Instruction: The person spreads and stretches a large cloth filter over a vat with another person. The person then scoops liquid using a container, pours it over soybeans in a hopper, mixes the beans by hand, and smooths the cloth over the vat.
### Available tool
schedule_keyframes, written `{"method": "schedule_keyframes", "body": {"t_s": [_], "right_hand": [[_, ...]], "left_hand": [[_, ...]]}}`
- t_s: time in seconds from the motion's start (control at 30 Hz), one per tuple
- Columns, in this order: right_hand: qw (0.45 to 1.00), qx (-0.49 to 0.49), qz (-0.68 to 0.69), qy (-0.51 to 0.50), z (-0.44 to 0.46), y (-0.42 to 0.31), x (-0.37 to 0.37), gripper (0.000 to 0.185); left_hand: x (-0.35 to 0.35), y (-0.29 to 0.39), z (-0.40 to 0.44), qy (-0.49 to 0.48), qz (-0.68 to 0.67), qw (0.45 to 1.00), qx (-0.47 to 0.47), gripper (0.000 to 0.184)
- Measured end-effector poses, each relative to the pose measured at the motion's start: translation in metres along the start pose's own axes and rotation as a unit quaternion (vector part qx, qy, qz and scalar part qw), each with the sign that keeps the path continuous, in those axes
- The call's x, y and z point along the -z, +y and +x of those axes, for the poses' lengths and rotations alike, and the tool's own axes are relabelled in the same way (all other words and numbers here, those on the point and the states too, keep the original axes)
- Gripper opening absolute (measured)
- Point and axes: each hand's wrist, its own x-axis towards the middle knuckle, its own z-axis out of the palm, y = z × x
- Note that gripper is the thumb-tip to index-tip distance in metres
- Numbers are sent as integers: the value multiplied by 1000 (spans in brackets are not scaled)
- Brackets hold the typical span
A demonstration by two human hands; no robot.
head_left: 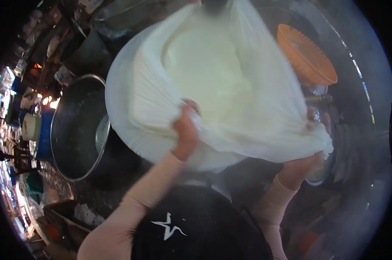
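Observation:
A large white cloth (152,93) hangs like a pouch over a wide white basin (120,93). Inside the cloth lies a pale, creamy mass (209,65); whether it is liquid or soft curd I cannot tell. My left hand (186,132) is closed around the near left edge of the cloth. Over on the right, my right hand (311,156) grips a bunched corner, and folds cover part of its fingers. The cloth's far end rises to the top edge of the view, where a dark blurred shape (215,5) partly hides it.
A big metal-rimmed pot (77,130) stands left of the basin. At the upper right is an orange plastic basket (308,56). Flames (51,102) glow at the far left, near a blue barrel (45,134). Haze, apparently steam, blurs the right side.

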Motion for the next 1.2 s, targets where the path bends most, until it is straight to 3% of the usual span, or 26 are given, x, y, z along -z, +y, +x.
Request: {"method": "schedule_keyframes", "body": {"t_s": [0.03, 0.07, 0.1, 0.13, 0.17, 0.23, 0.27, 0.3, 0.33, 0.37, 0.4, 0.43, 0.47, 0.53, 0.6, 0.67, 0.7, 0.77, 0.8, 0.83, 0.87, 1.0, 1.07, 1.13, 1.2], "right_hand": [[997, -44, 62, -19, 5, 5, 4, 44], [997, -29, 69, -22, 10, 10, 4, 44], [998, -13, -47, -40, 14, 16, 4, 44], [985, -1, -164, -52, 17, 19, 3, 43], [985, -3, -166, -41, 28, 18, 10, 43], [896, 30, -237, -375, 52, 21, 31, 39], [949, -36, -231, -211, 36, 24, 2, 33], [738, 177, -582, -292, 41, 16, -8, 29], [644, 239, -638, -347, 46, 15, -12, 28], [539, 302, -678, -398, 48, 19, -12, 28], [545, 284, -685, -391, 37, 36, -6, 28], [801, 126, -495, -311, 22, 63, -3, 26], [953, -31, -235, -187, 9, 86, -7, 25], [924, -31, -380, -28, -27, 115, -36, 24], [968, -117, -210, -70, -78, 157, -46, 30], [987, -77, -131, -46, -126, 153, -95, 43], [943, -209, 255, 39, -136, 131, -119, 37], [974, -162, 138, -74, -109, 56, -120, 41], [962, -146, 230, -22, -94, 45, -93, 53], [972, 162, 129, -106, -62, 12, -82, 30], [992, 65, 64, -82, -55, -12, -52, 61], [991, 106, -76, 24, -36, -23, 2, 53], [994, 107, -35, -11, -31, -8, 11, 49], [997, 82, 3, -14, -27, 6, 8, 40], [998, 62, -1, 3, -23, 16, -3, 36]], "left_hand": [[-18, -19, -17, -25, -8, 1000, 16, 15], [-34, -24, -36, -87, -125, 977, 150, 18], [-40, -20, -54, -173, -199, 932, 248, 25], [-46, -5, -62, -292, -269, 877, 269, 32], [-48, 17, -73, -397, -330, 803, 297, 40], [-27, 95, -66, -342, -201, 891, 220, 56], [-5, 132, -43, -327, -358, 837, 253, 59], [1, 172, -34, -199, -302, 929, 79, 57], [15, 203, 1, -209, -284, 934, -54, 47], [61, 236, 47, -324, -345, 881, -19, 35], [98, 261, 70, -235, -297, 922, -88, 30], [83, 270, 52, -24, -119, 963, -242, 33], [95, 267, 49, -118, -128, 940, -295, 35], [92, 254, 33, -223, -229, 922, -217, 34], [68, 217, 26, -279, -236, 920, -138, 37], [41, 183, 12, -264, -154, 947, -100, 42], [38, 175, 14, -283, -148, 943, -95, 42], [33, 155, 15, -355, -71, 932, 14, 43], [32, 151, 17, -364, -63, 929, 20, 43], [39, 154, 20, -337, -16, 941, 34, 45], [45, 160, 23, -305, 35, 951, 47, 47], [47, 165, 35, -262, 68, 962, 30, 44], [31, 139, 36, -238, 49, 970, 5, 43], [-7, 98, 21, -54, -107, 990, 74, 42], [-36, 57, -3, -114, -84, 980, 142, 43]]}}
